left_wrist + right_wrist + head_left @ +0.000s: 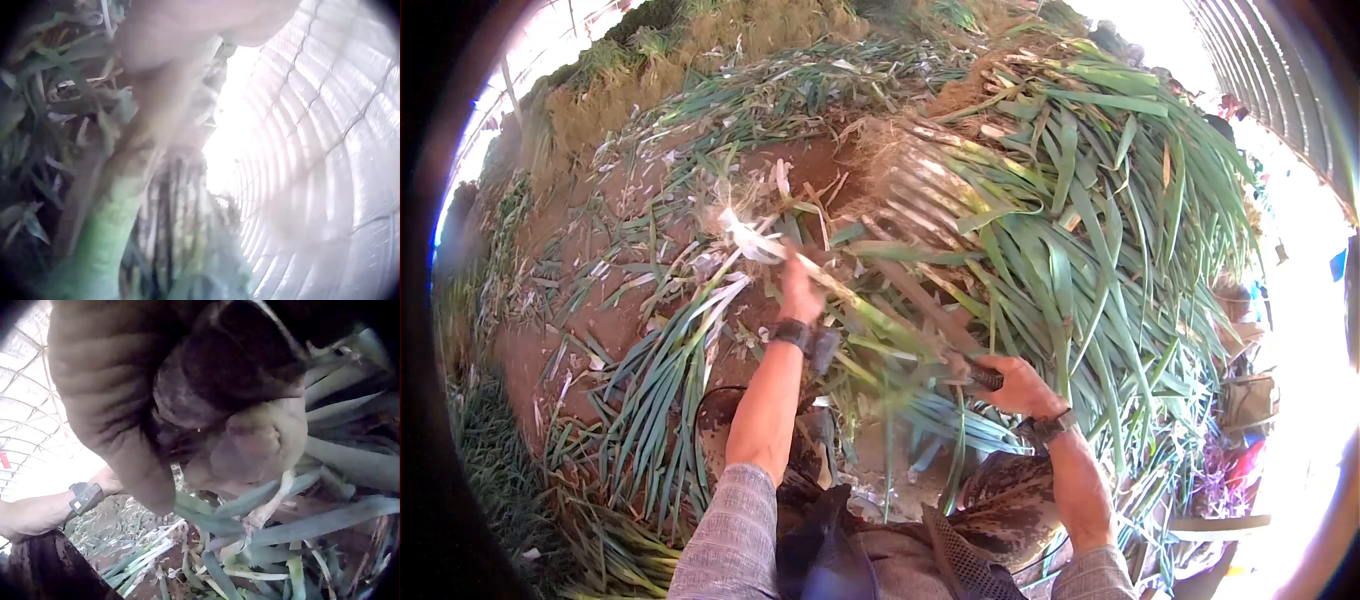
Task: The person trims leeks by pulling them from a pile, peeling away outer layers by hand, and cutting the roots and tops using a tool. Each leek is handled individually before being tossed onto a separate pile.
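Observation:
My left hand grips a leek near its pale root end, which points up and left. Its green part slants down toward my right hand. Close up in the left wrist view, the stalk runs below the blurred hand. My right hand is curled round the dark handle of a knife-like tool. A long brown blade extends up and left from it, beside the leek. In the right wrist view the fist wraps the thick handle.
A large heap of leeks lies on the right, roots toward the middle. A smaller bunch with white ends lies left of my left arm. Leaf scraps litter the brown ground. A ribbed, curved cover stands beyond.

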`<state>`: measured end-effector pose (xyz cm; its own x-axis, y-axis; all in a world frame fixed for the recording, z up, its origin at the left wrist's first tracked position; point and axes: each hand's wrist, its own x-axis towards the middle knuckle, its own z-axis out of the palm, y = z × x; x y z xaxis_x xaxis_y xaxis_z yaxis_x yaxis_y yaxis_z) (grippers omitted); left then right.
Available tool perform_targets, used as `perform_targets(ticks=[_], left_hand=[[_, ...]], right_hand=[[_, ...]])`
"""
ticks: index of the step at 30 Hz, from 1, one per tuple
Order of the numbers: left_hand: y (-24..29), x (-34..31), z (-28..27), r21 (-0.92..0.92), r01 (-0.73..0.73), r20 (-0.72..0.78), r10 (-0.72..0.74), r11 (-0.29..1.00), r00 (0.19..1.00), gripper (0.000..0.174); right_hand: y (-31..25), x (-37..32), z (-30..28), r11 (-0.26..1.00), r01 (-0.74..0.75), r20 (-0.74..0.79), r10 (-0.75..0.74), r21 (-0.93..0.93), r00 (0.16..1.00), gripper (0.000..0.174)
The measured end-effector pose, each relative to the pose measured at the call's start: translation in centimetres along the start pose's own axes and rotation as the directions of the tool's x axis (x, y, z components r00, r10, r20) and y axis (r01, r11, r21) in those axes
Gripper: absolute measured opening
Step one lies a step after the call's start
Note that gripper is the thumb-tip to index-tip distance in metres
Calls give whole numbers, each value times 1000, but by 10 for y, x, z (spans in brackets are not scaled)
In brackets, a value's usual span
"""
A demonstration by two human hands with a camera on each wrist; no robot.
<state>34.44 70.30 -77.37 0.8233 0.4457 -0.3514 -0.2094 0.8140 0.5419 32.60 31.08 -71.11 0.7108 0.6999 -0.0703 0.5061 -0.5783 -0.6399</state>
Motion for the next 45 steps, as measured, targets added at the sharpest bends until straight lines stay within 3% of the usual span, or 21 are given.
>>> perform_targets(ticks=[1, 2, 3, 4, 6, 7, 10, 13, 14, 18, 22, 24, 26, 28, 31, 35, 39, 41, 42, 43, 45], left_hand=[[-26, 2, -14, 2, 8, 122, -8, 1000, 992, 48], [-52, 5, -23, 143, 65, 145, -86, 988, 986, 44], [-68, 7, -26, 283, 122, 157, -171, 951, 973, 41], [-68, 6, -25, 285, 129, 160, -180, 950, 971, 41], [-70, 0, -30, 354, 207, 97, -256, 912, 962, 25], [-57, -3, -23, 277, 110, 58, -131, 954, 990, 20], [-29, 18, -23, 18, -19, -111, 21, 1000, 994, 23], [-30, 27, -40, 43, 2, -114, 3, 999, 993, 22], [-28, 28, -47, 50, 16, -48, -13, 999, 999, 20], [-33, 30, -43, 128, 7, -146, 12, 992, 989, 22], [-32, 22, -35, 57, -36, -191, 46, 998, 980, 21], [-36, 35, -49, 64, 9, 18, -10, 998, 1000, 27], [-25, 12, -28, 70, 62, 17, -63, 996, 998, 33], [-20, -7, -6, 89, 90, 7, -91, 992, 996, 52], [-18, 1, -12, 40, 101, 103, -105, 994, 989, 57], [-18, -12, -5, -72, 112, 149, -100, 991, 984, 59], [-17, -15, -2, -18, 100, 162, -95, 995, 982, 51], [-21, 6, -19, 41, -135, 211, 123, 990, 970, 36], [-24, 3, -16, -23, -135, 109, 137, 991, 985, 31], [-21, -3, -8, 15, -232, 55, 231, 973, 971, 30], [15, -9, 7, -6, -268, 33, 268, 963, 963, 29]], right_hand=[[-2, 1, 0, 999, -41, 10, 41, 6, 999, 48], [-2, 4, 0, 999, -33, 6, 33, 7, 999, 48], [-1, 5, 0, 999, -11, 6, 11, -36, 1000, 42], [0, 2, 0, 997, 2, 10, -1, -79, 1000, 36], [3, -3, 0, 998, -42, 10, 42, -39, 999, 36], [3, -2, 0, 998, -61, 12, 61, 3, 998, 35], [-11, -4, -8, 995, -39, 6, 39, -91, 999, 37], [-12, -4, 1, 991, 36, -9, -37, -128, 999, 39], [-14, -3, 5, 988, 54, -36, -60, -145, 998, 36], [-19, -3, 11, 977, 76, -97, -97, -198, 991, 32], [-9, 4, 20, 974, 78, -50, -90, -211, 995, 34], [-10, 6, 21, 974, 77, -37, -87, -215, 996, 33], [-14, 11, 20, 971, 81, -181, -123, -227, 976, 40], [-17, 15, 20, 974, 58, -141, -91, -219, 986, 38], [-17, 21, 22, 978, 51, -120, -76, -201, 990, 37], [-23, 25, 21, 985, 78, -85, -92, -156, 992, 37], [-25, 24, 22, 983, 117, -120, -134, -139, 984, 38], [-17, 25, 23, 999, -50, -172, 52, 13, 984, 40], [-9, 28, 25, 1000, 21, -205, -25, -21, 979, 41], [-14, 26, 20, 1000, 15, -199, -14, 6, 980, 41], [-9, 27, 20, 999, -32, -135, 28, -28, 990, 42]])
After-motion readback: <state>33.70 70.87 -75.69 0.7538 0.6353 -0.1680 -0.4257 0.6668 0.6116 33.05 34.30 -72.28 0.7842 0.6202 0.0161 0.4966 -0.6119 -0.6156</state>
